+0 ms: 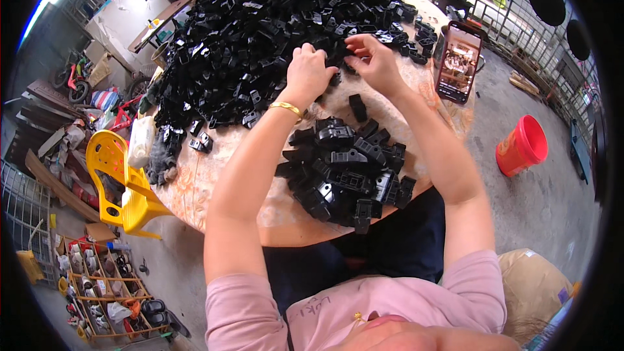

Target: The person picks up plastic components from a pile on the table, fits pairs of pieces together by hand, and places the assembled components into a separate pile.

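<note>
A large heap of black plastic parts covers the far side of the round table. My left hand, with a gold bangle at the wrist, rests at the heap's near edge. Its fingers curl down and their tips are hidden; a dark part shows by the thumb. To its right, my right hand is at the same edge, fingers bent and apart, a gap between thumb and forefinger. Between my forearms lies a smaller pile of black plastic parts, with a single black part just beyond it.
A phone stands lit at the table's right edge. The table has a patterned cover. On the floor are a red bucket to the right, a yellow chair to the left and a shoe rack lower left.
</note>
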The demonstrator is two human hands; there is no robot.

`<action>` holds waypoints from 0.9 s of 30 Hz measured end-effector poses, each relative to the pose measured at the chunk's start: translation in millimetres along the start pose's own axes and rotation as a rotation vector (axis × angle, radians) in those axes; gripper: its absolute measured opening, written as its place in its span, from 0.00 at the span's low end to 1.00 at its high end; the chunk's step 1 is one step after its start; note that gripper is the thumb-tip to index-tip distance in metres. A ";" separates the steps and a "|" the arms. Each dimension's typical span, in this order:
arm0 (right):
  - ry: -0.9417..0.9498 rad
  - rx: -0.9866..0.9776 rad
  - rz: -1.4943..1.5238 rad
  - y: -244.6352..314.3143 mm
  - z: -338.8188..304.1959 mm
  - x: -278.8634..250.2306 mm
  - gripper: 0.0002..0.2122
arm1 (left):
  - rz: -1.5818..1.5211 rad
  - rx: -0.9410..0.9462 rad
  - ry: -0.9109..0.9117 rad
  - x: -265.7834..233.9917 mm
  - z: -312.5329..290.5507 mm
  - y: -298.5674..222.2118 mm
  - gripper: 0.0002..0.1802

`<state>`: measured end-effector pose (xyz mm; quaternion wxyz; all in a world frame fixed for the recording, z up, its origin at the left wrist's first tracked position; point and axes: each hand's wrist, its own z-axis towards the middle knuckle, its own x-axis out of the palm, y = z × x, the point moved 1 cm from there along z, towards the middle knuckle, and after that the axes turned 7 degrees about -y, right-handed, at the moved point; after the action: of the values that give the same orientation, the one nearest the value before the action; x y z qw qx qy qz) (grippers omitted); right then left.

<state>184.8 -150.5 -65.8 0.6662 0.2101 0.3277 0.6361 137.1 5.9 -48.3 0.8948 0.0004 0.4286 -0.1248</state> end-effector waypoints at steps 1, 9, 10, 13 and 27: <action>0.047 0.032 0.034 2.5 -0.9 1.4 0.14 | 0.031 -0.012 -0.025 4.8 2.3 -1.1 0.17; 0.169 -0.295 0.107 31.1 -5.1 6.0 0.15 | -1.022 -0.665 0.230 -36.4 -0.8 -1.1 0.10; 0.195 -0.254 0.112 33.4 -6.9 6.4 0.15 | -1.020 -0.665 0.234 -40.2 -7.1 3.2 0.10; 0.262 -0.217 0.123 43.0 -14.2 9.9 0.15 | -1.475 -0.753 0.297 -50.2 -29.1 13.9 0.12; 0.307 -0.401 -0.032 59.6 -22.8 13.9 0.15 | -1.726 -0.851 0.357 -57.7 -50.1 12.9 0.18</action>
<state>126.1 -133.8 -42.5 0.6471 -0.0305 0.2955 0.7021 66.8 36.6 -37.1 0.3434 -0.6174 0.4200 -0.5696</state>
